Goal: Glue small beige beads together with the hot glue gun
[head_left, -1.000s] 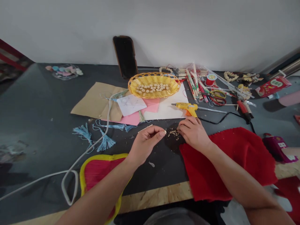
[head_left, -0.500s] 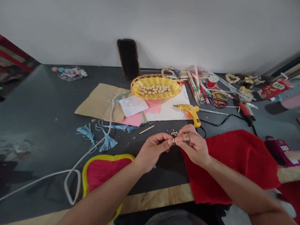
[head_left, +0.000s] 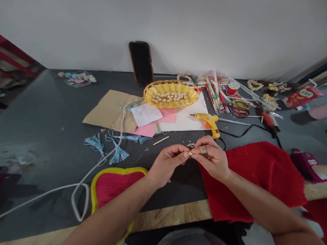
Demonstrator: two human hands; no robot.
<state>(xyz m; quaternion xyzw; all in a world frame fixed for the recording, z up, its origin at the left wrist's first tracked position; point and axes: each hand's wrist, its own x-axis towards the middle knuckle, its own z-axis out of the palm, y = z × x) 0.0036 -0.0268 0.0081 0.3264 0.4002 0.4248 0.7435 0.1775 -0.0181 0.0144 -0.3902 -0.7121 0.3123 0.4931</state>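
Between the fingertips of both hands sits a tiny cluster of pale wooden pieces (head_left: 190, 154). My left hand (head_left: 167, 163) pinches it from the left with thumb and forefinger. From the other side my right hand (head_left: 212, 158), a bandage round one finger, pinches it too. Just beyond the fingertips lies a small heap of loose wooden bits (head_left: 190, 145) on the dark table (head_left: 61, 146). A yellow glue gun (head_left: 208, 120) rests behind my right hand. Farther back, a yellow woven basket (head_left: 171, 103) holds many small pale clusters. A short wooden stick (head_left: 160, 140) lies behind my left hand.
Blue tassels (head_left: 119, 153) and a white cable (head_left: 95, 165) lie on the left. A red cloth (head_left: 263, 177) spreads under my right forearm. Scissors (head_left: 241, 109), a thread spool (head_left: 232, 89) and packaged sticks are at the back right. A phone (head_left: 141, 64) leans on the wall.
The view has shifted very slightly. Both hands stay together at the same spot, and the small cluster between the fingertips appears a little turned.
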